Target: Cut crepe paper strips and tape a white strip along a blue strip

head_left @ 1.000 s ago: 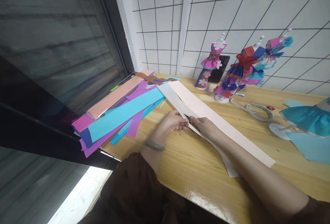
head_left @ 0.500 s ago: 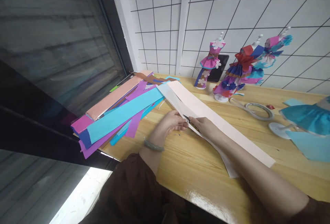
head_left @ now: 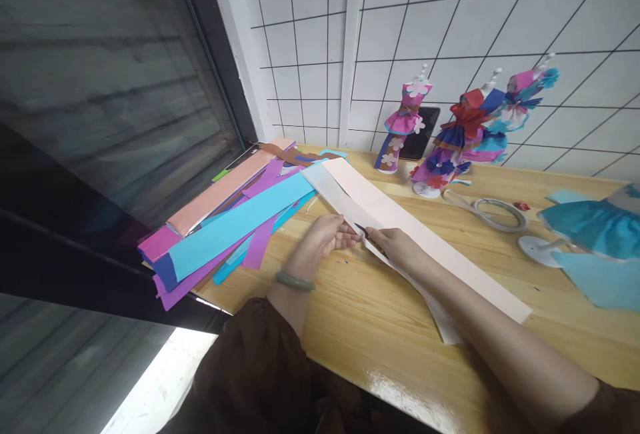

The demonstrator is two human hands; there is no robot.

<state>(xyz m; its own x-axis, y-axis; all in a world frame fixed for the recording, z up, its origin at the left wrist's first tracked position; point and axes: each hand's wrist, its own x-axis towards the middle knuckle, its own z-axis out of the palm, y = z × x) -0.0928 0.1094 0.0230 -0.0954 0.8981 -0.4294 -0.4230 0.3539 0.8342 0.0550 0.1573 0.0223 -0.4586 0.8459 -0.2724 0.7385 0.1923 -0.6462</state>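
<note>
Dark-bladed scissors are in my right hand, which is closed round their handles. Their blades lie at the near edge of a long white paper strip. My left hand pinches that edge just left of the blades, its fingers curled and partly hidden. The white strip runs on beneath my right forearm and bends at its lower end. Beside it, on the far side, a pale pink paper strip lies flat on the wooden table.
Coloured paper strips are piled at the left. Small dressed mannequins stand along the tiled wall, with a dark phone behind one. At the right lie a roll of tape, a blue-skirted figure and blue paper.
The scissors' blades look slightly more apart than before. My left hand's fingers have shifted a little at the paper's edge. The view has moved slightly.
</note>
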